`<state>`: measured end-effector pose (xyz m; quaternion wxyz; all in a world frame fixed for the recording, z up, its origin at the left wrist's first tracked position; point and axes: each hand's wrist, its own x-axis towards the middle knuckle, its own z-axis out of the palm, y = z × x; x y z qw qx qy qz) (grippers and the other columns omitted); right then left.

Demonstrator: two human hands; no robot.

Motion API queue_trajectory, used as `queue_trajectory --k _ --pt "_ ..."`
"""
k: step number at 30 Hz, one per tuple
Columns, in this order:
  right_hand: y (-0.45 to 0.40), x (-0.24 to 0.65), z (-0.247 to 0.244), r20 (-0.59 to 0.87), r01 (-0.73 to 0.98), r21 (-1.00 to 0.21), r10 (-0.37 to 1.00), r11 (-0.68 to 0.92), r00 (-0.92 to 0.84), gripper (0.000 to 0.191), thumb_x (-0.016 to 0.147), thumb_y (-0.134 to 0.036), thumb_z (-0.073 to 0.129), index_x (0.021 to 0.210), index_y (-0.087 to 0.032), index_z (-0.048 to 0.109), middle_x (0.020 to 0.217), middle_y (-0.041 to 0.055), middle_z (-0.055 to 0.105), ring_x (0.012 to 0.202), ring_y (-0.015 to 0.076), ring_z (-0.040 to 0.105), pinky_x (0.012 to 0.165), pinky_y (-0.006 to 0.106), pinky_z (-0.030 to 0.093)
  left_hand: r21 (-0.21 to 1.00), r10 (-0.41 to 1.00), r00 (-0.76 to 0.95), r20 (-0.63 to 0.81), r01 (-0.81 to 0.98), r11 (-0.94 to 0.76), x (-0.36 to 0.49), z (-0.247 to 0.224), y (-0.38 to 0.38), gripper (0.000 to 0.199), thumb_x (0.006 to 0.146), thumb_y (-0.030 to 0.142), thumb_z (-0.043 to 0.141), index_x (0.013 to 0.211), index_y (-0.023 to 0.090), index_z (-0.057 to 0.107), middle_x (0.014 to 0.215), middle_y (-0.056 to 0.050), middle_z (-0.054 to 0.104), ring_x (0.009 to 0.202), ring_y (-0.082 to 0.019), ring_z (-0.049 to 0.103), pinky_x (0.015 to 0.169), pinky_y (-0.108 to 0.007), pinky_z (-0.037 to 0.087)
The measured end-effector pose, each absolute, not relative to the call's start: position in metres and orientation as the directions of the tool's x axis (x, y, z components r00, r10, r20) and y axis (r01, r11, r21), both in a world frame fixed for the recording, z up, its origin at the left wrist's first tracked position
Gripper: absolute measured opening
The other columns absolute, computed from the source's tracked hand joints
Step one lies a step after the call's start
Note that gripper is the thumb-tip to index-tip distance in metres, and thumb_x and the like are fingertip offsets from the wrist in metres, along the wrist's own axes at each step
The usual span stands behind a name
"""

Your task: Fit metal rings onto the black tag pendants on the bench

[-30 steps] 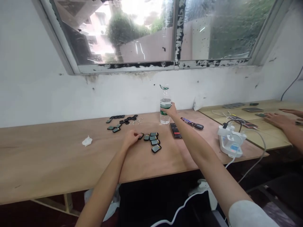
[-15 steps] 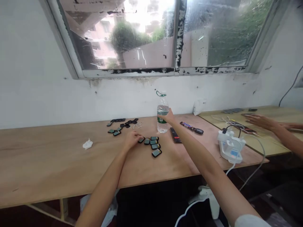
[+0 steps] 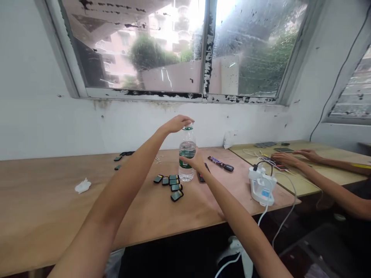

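Water bottle [image 3: 187, 148] upright on plywood table [image 3: 43, 200], gripped low around the green label by right hand [image 3: 194, 161], fingers curled close. Left hand [image 3: 176, 123] wide open and flat just above green cap [image 3: 188, 128], contact impossible to tell. Step in hand: work at the bottle with both hands. Small black rectangular devices [image 3: 171, 183] just beside its base, untouched. Co-worker's hands [image 3: 285, 158] apart on neighbouring table [image 3: 333, 173].

Left hand [image 3: 176, 123] above the cap [image 3: 188, 128] of a water bottle [image 3: 187, 154], right hand [image 3: 194, 161] clasping its side
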<state>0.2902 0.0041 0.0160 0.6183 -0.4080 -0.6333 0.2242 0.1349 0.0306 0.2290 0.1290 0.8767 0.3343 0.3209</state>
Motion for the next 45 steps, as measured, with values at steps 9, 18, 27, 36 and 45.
queue_trajectory --k 9,18,27,36,45 --pt "0.003 0.274 0.011 0.575 0.317 -0.808 0.784 0.497 0.235 0.075 0.066 -0.057 0.095 0.125 -0.023 0.062 0.116 0.0103 0.080 0.109 0.0339 0.078 0.095 0.046 0.063 0.385 0.661 0.371 0.652 0.589 -0.710 0.145 0.215 0.026 0.036 0.093 0.045 0.073 0.111 0.019 0.089 0.114 -0.012 0.085 0.113 -0.033 0.074 0.108 -0.047 0.056" --pt "0.012 0.249 0.006 0.615 0.305 -0.788 0.696 0.535 0.371 0.080 0.067 -0.054 0.092 0.132 -0.021 0.058 0.126 0.0144 0.077 0.115 0.0344 0.076 0.094 0.042 0.063 0.004 0.716 0.358 0.599 0.893 -0.450 0.162 0.235 0.017 0.039 0.102 0.050 0.065 0.103 0.015 0.082 0.104 -0.017 0.082 0.106 -0.034 0.074 0.097 -0.040 0.053" --pt "0.020 0.242 0.016 0.636 0.341 -0.771 0.628 0.537 0.449 0.090 0.066 -0.051 0.090 0.141 -0.018 0.053 0.134 0.0187 0.074 0.122 0.0363 0.073 0.103 0.046 0.060 -0.098 0.737 0.285 0.613 0.953 -0.288 0.179 0.249 0.015 0.041 0.101 0.039 0.055 0.107 0.011 0.084 0.111 -0.022 0.079 0.113 -0.040 0.073 0.096 -0.044 0.054" --pt "-0.042 0.273 0.046 0.730 0.329 -0.679 0.558 0.656 0.394 0.087 0.070 -0.059 0.089 0.139 -0.020 0.055 0.130 0.0184 0.074 0.120 0.0372 0.073 0.104 0.051 0.062 0.153 0.562 0.058 0.825 0.935 -0.321 0.135 0.347 0.019 0.051 0.108 0.053 0.050 0.116 0.009 0.075 0.110 -0.018 0.075 0.129 -0.042 0.063 0.116 -0.051 0.047" --pt "-0.188 0.306 0.036 0.902 0.343 -0.410 0.321 0.845 0.288 0.083 0.070 -0.048 0.096 0.142 -0.030 0.059 0.117 0.0114 0.077 0.103 0.0408 0.080 0.086 0.062 0.072 0.212 0.591 -0.205 0.780 0.975 0.058 0.036 0.367 -0.010 0.083 0.117 0.061 0.021 0.134 -0.010 0.061 0.137 -0.023 0.067 0.132 -0.036 0.055 0.119 -0.051 0.045"
